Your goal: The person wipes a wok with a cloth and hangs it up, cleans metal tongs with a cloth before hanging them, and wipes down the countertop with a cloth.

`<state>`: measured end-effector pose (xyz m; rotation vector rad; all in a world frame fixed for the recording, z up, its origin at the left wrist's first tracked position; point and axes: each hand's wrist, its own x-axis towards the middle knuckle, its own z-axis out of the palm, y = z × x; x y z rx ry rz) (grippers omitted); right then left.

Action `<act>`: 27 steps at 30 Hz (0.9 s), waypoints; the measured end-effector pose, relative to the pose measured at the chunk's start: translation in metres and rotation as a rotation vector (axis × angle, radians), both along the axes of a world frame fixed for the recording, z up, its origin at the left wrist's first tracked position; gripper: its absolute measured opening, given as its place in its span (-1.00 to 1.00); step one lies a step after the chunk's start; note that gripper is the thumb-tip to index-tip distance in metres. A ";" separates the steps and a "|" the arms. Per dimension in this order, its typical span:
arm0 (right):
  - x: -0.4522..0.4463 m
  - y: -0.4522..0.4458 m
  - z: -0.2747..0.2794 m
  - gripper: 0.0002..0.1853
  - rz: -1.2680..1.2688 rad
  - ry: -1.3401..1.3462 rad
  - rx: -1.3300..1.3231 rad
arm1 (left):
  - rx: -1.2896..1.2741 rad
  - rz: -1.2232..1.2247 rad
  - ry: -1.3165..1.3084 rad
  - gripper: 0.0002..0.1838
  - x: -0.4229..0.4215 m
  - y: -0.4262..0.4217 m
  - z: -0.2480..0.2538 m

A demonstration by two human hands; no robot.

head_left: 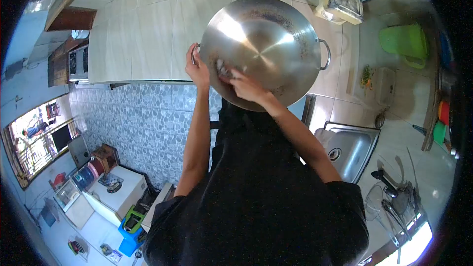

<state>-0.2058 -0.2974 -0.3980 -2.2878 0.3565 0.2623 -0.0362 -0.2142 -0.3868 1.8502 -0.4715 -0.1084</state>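
Bright glare lies on the pan [266, 76]; the window [42, 133] is overexposed, and the edges curve into black.

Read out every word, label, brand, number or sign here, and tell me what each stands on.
No text can be read anywhere.
Big metal pan: no lettering visible.
Green jug: none that I can make out.
Small items at lower left: any print is too small and blurred.

Green jug [401, 41], barred window [39, 135]
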 end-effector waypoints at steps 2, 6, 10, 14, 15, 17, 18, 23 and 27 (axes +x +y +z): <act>0.000 -0.011 -0.011 -0.53 -0.147 0.151 -0.198 | -0.006 -0.007 0.013 -0.64 -0.002 0.002 0.002; -0.053 -0.008 -0.007 -0.49 -0.270 0.138 -0.367 | -0.084 -0.059 0.069 -0.63 -0.002 0.001 0.012; -0.048 0.035 0.016 -0.64 -0.168 0.048 -0.001 | -0.160 -0.154 0.171 -0.62 0.003 0.008 0.013; 0.047 0.052 0.025 -0.53 -0.281 -0.317 0.225 | -0.204 -0.256 0.254 -0.62 0.007 0.020 0.012; 0.070 0.046 0.022 -0.48 -0.293 -0.366 0.135 | -0.182 -0.283 0.258 -0.63 0.010 0.020 0.011; 0.101 0.022 0.000 -0.37 -0.269 -0.423 -0.088 | -0.205 -0.352 0.249 -0.57 0.017 0.025 -0.006; 0.113 0.009 -0.018 -0.33 -0.235 -0.431 -0.223 | -0.218 -0.418 0.232 -0.44 0.022 0.026 -0.013; 0.116 -0.098 -0.018 -0.34 -0.256 -0.181 -0.741 | -0.228 -0.445 0.196 -0.32 0.030 0.023 -0.004; 0.044 -0.170 -0.013 -0.36 -0.175 0.250 -1.443 | -0.259 -0.459 0.251 -0.31 0.029 0.020 0.003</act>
